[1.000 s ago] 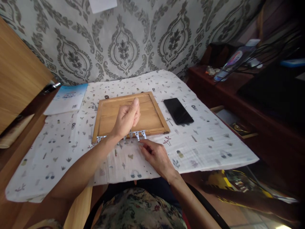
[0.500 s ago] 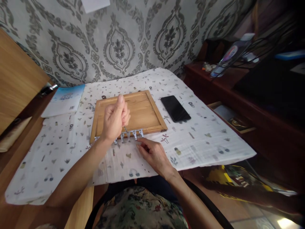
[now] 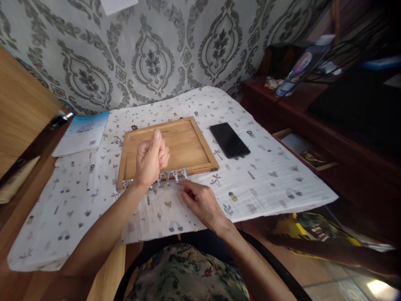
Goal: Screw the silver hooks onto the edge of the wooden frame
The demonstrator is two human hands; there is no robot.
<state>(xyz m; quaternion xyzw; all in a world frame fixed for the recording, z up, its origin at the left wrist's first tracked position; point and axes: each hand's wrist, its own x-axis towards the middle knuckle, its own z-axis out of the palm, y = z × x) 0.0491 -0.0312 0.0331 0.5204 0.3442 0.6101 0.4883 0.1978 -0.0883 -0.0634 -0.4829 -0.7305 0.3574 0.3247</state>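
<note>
My left hand (image 3: 152, 156) is a closed fist with the thumb on top, above the framed wooden board (image 3: 184, 146). A thin metal shaft, apparently a screwdriver (image 3: 164, 171), comes out below the fist and points down at the board's near edge. The fingers hide its handle. Along that edge lies a silver metal hook rail (image 3: 175, 175) with several hooks. My left wrist covers part of it. My right hand (image 3: 200, 202) rests on the cloth with curled fingers, its fingertips closed at one of the rail's right-hand hooks.
A black phone (image 3: 230, 140) lies right of the board on the patterned cloth (image 3: 266, 184). At the left is a blue-and-white booklet (image 3: 83, 133). A dark red desk (image 3: 282, 104) stands at the right, with a bottle (image 3: 294, 75), cables and an open drawer (image 3: 303, 148).
The view has shifted slightly. Both hands keep nearly the same place and pose at the hook rail, and the board lies as before.
</note>
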